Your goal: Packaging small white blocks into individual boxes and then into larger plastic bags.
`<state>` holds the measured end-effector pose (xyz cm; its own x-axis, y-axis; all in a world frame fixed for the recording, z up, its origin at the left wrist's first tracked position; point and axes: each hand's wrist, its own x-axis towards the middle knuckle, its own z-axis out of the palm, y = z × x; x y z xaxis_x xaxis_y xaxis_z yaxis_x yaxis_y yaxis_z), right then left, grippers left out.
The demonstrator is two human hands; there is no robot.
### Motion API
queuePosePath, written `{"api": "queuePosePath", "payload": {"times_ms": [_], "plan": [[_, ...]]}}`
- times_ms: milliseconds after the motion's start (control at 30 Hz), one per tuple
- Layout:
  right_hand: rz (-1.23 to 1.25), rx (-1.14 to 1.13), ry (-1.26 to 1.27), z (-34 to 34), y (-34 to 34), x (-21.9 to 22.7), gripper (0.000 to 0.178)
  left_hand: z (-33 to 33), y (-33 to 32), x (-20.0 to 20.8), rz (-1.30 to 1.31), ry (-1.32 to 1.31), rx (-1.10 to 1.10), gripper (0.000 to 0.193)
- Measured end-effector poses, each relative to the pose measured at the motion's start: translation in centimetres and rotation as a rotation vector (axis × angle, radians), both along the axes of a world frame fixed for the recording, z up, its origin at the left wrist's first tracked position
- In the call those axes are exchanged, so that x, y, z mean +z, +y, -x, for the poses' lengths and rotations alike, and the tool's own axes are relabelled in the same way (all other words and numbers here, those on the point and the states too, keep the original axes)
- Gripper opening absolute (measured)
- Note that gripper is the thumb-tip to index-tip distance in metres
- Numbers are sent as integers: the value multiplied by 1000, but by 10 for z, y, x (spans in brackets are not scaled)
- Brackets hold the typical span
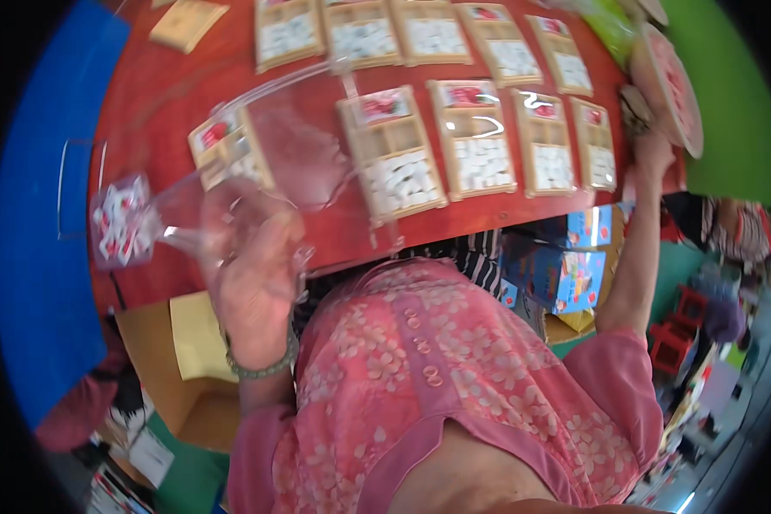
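Note:
My left hand (257, 265), with a beaded bracelet at the wrist, is closed on a clear plastic cover (304, 146), blurred by motion. The cover hangs over the red table (158, 94), in front of a small wooden tray (231, 150) with a red picture. Just right of it stands a row of like trays holding white pieces, such as this wooden tray (394, 158). At the table's right end, my right hand (651, 152) is next to a round pinkish dish (672, 90) with red pieces in it. Its fingers are too hidden to read.
A clear bag of red-and-white packets (122, 224) lies at the table's left edge. More filled trays (360, 34) line the far side. Below the table are an open cardboard box (210, 407) and blue printed boxes (574, 274). Red stools (672, 343) stand at the right.

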<state>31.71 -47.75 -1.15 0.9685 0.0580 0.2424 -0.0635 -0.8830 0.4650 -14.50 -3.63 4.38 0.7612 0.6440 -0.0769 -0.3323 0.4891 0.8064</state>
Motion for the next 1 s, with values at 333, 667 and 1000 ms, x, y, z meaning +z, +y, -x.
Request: {"api": "queuePosePath", "payload": {"times_ms": [333,667,1000], "plan": [[-1427,623,480,174,171,80,40,1,-10,-4,-24,-14,-36,38],[-1945,679,1715,317,316,64,14,24,-4,-5,-50,74,-37,40],[-1985,546,1554,336,336,49,4,54,12,-12,-226,37,100,49]]}}
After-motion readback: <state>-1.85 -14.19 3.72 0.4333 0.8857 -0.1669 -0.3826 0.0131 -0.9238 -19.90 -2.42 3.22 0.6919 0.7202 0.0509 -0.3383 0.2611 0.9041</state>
